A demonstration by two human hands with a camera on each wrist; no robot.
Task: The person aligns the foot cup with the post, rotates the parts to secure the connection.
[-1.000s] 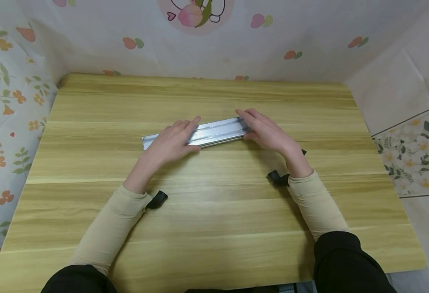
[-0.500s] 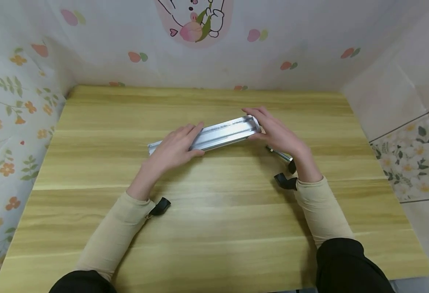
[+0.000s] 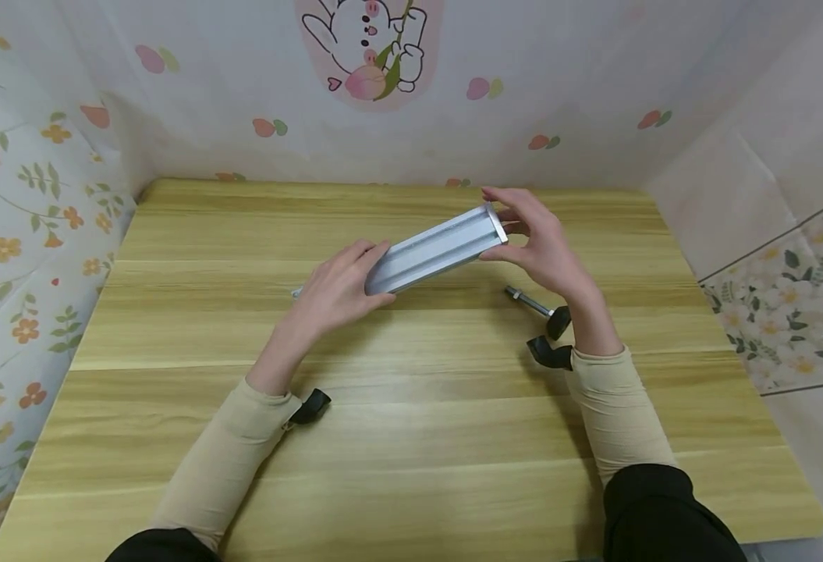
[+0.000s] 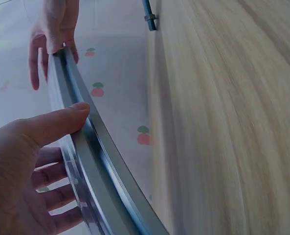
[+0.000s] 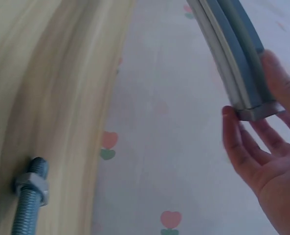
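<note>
Above the wooden table (image 3: 411, 437), the right hand (image 3: 544, 250) pinches the raised end of the aluminium rail (image 3: 435, 250); the left hand (image 3: 337, 289) grasps its lower stretch, thumb underneath; stiff, smooth metal, probably light, best held at both ends; a threaded bolt (image 3: 533, 303) lies nearby.

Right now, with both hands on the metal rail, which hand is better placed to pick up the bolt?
Probably the right hand: the bolt lies on the table just below its wrist, while the left hand grips the aluminium rail farther away.
</note>
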